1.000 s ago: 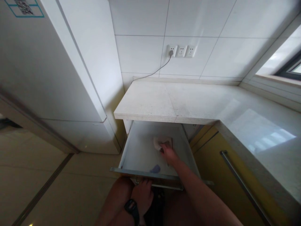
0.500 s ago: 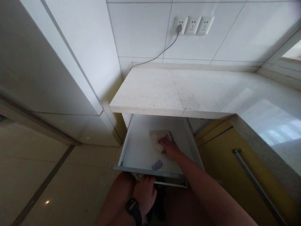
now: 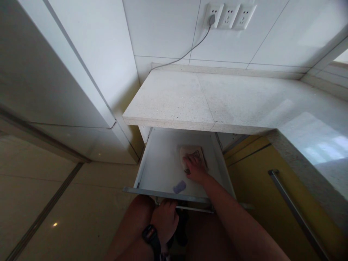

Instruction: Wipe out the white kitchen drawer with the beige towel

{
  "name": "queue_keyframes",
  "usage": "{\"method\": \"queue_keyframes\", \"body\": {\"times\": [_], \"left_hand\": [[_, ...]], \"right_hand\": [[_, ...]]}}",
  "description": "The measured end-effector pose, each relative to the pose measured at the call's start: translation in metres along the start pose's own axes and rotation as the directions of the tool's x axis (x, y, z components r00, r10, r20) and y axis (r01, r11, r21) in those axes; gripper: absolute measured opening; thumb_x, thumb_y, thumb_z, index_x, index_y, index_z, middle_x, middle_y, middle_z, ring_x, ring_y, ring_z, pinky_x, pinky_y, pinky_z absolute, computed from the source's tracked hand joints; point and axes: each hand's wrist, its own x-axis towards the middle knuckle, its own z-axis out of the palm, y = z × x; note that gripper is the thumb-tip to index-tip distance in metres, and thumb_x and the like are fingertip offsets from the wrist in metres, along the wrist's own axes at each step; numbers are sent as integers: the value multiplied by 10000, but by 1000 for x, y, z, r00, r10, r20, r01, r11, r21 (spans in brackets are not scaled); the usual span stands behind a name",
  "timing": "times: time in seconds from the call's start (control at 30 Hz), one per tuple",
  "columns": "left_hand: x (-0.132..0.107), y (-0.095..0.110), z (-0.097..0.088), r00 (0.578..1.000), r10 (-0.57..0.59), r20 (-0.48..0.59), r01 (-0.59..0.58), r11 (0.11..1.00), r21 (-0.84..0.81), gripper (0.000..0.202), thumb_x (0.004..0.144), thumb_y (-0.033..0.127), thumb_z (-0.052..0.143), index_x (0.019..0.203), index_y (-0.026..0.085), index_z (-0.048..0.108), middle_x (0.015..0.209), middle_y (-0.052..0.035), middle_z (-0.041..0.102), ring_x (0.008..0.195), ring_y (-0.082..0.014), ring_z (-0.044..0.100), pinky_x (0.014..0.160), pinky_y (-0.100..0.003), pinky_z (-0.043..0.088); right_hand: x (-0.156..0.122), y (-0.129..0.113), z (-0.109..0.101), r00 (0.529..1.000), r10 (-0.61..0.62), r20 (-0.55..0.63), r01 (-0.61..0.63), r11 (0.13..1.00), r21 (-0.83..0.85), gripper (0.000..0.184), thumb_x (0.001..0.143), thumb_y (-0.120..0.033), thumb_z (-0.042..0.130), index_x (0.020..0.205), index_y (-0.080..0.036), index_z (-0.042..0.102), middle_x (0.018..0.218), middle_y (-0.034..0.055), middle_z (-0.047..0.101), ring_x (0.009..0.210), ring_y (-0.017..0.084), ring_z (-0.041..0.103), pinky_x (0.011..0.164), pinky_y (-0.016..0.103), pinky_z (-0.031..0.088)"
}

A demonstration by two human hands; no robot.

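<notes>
A white drawer (image 3: pixel 160 159) stands pulled out under the counter. My left hand (image 3: pixel 164 219), with a black watch on its wrist, is wrapped around the metal drawer handle (image 3: pixel 193 208). Inside the drawer, my right hand (image 3: pixel 196 169) presses a pale cloth (image 3: pixel 186 150) with dark markings against the drawer bottom. Its fingers are bent over the cloth, and their tips are hard to make out. A small purple-grey piece (image 3: pixel 179 187) of unclear kind lies near the drawer's front, apart from the cloth.
A pale stone countertop (image 3: pixel 168 98) overhangs the drawer's back. To the right is a yellow cabinet door (image 3: pixel 252 181) with a long metal handle (image 3: pixel 296 210). A tall white cabinet (image 3: pixel 89 54) stands at left. From a wall socket (image 3: pixel 213 16), a grey cord (image 3: pixel 187 54) runs to the counter's edge.
My right hand and the cloth have slid a little to the right across the drawer bottom. My left hand stays on the handle. The camera view has shifted slightly.
</notes>
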Motion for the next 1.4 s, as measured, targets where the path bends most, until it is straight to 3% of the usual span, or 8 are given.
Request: {"method": "queue_keyframes", "body": {"times": [0.1,0.23,0.5,0.77,0.93,1.13,1.27,1.4], "left_hand": [[1,0,-1,1000,2,23,-2,1000,-5,422,857,222,410,1230,225,607,1219,-30,605,1175,-229,517,992,-414,454],[1,2,-5,999,-6,44,6,1000,-1,430,858,226,407,1240,220,604,1209,-39,608,1171,-232,516,989,-412,450],[0,2,-1,999,-17,46,17,1000,0,453,849,232,420,1261,229,610,1238,-32,596,1193,-240,502,989,-420,442],[1,0,-3,999,0,36,0,1000,2,410,862,210,397,1207,225,618,1173,-36,612,1155,-235,518,953,-410,461],[1,1,-6,998,11,55,-11,1000,3,413,848,219,416,1215,215,604,1204,-41,604,1173,-229,511,983,-391,454],[1,5,-10,998,2,64,-1,1000,-22,364,832,210,420,1142,217,610,1193,-31,600,1172,-224,498,982,-375,441],[2,4,-9,997,12,70,-10,999,-32,374,829,220,429,1155,212,611,1200,-31,596,1179,-225,486,996,-375,431],[0,4,-8,998,16,64,-14,999,-30,374,837,232,432,1165,217,611,1208,-25,596,1185,-225,484,986,-377,437]], "right_hand": [[-5,-20,-16,974,-226,-6,226,971,73,730,766,-300,691,1460,-336,468,1489,74,414,1354,311,336,1098,526,235],[-11,-40,-12,836,-488,252,465,873,149,355,804,-274,703,1157,-256,663,1139,55,635,1137,250,545,1050,421,312],[-18,-40,12,737,-526,424,588,809,-20,343,743,-231,753,1079,-190,695,1048,111,675,1040,292,618,949,440,423],[-21,-26,4,866,-249,434,289,957,-26,246,744,-181,618,937,-148,768,955,145,705,874,291,675,748,355,492],[-43,38,-38,964,64,256,-85,994,71,274,860,-298,552,1074,-208,698,1047,93,696,951,259,664,736,315,457],[-126,133,-67,766,640,50,-642,766,34,453,924,-512,498,1119,-123,623,996,194,659,907,308,656,733,376,454],[-145,135,-67,736,677,22,-677,735,18,618,869,-640,518,1206,-132,616,1067,223,637,973,361,639,773,448,471],[-111,93,-62,863,504,40,-504,851,147,459,925,-442,495,1260,-151,614,1194,165,629,1063,291,617,907,400,461]]}}
